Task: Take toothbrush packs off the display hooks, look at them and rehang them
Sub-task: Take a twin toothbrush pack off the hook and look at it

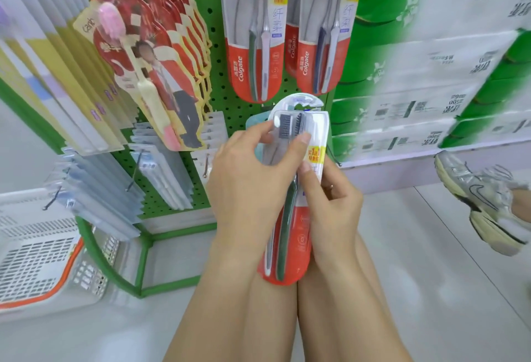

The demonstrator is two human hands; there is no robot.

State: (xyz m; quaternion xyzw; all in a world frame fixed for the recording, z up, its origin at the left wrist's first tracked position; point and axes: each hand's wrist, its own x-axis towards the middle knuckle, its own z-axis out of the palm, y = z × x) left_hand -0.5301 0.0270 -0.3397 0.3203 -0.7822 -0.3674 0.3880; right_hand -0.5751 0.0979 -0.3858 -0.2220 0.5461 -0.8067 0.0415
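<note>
At frame centre, the left hand (247, 177) pinches the upper part of one two-brush toothbrush pack (293, 189), its grip closed by the bristles; the right hand (333, 212) wraps the pack's right edge. Above it, two matching red packs (254, 54) hang on the green pegboard (214, 45). One shoe (477, 198) shows at right.

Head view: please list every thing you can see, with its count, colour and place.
held pack: one, red and clear, centre, in both hands
Colgate packs: two hanging rows, red, top centre
pink brush packs: one row, red and cream, upper left
clear packs: several rows, pale blue, lower left
pegboard: one, green, behind packs
basket: one, white with orange rim, bottom left
boxes: many, green and white, right
shoe: one, grey, far right
left hand: grips pack top
right hand: grips pack middle
</note>
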